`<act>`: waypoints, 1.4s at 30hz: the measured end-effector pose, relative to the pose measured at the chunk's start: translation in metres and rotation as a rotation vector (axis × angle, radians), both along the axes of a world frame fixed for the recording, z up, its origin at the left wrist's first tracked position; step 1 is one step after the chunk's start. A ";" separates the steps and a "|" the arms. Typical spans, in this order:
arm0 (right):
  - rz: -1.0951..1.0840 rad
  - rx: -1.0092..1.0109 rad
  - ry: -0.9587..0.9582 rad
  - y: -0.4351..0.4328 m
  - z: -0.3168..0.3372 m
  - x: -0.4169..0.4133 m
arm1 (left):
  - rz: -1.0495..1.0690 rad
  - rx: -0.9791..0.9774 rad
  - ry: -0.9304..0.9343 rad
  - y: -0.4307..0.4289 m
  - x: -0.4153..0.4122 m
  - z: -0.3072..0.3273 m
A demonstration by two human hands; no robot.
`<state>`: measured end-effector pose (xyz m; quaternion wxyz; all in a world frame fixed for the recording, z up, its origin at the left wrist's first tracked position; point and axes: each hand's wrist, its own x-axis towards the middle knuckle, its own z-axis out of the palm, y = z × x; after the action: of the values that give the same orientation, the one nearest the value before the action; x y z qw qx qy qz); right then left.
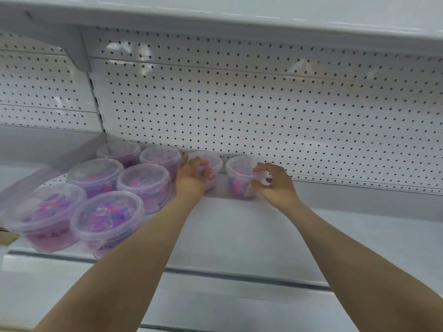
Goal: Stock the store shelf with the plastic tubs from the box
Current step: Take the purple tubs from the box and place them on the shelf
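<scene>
Several clear plastic tubs filled with pink and purple pieces stand on the white shelf (239, 226). At the shelf's back, my left hand (191, 174) grips one tub (211, 161), fingers wrapped around its left side. My right hand (273, 182) holds a second tub (239, 176) just to the right, fingers curled on its right side over a small label. Both tubs rest upright on the shelf against the pegboard. Six more tubs sit in two rows to the left, such as the front one (106, 219). The box is out of view.
A white pegboard back wall (263, 104) rises behind the tubs. An upper shelf (239, 15) overhangs the space. A shelf upright and divider (96, 104) bounds the left side. Bare shelf surface stretches to the right of my right hand.
</scene>
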<state>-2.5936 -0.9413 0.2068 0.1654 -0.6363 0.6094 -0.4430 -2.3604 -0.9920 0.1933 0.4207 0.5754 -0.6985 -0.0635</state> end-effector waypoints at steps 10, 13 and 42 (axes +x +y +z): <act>-0.112 -0.028 0.261 -0.016 0.011 0.026 | 0.146 0.008 0.046 -0.006 -0.004 0.000; -0.058 -0.042 0.097 -0.020 0.003 0.024 | 0.119 -0.002 0.070 -0.009 -0.003 0.000; -0.276 0.150 0.309 0.011 0.043 0.040 | 0.028 0.130 0.034 0.013 -0.008 0.022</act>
<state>-2.5541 -0.9299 0.2500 0.0546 -0.5931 0.7402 -0.3119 -2.3688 -0.9789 0.2151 0.3951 0.6101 -0.6775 -0.1122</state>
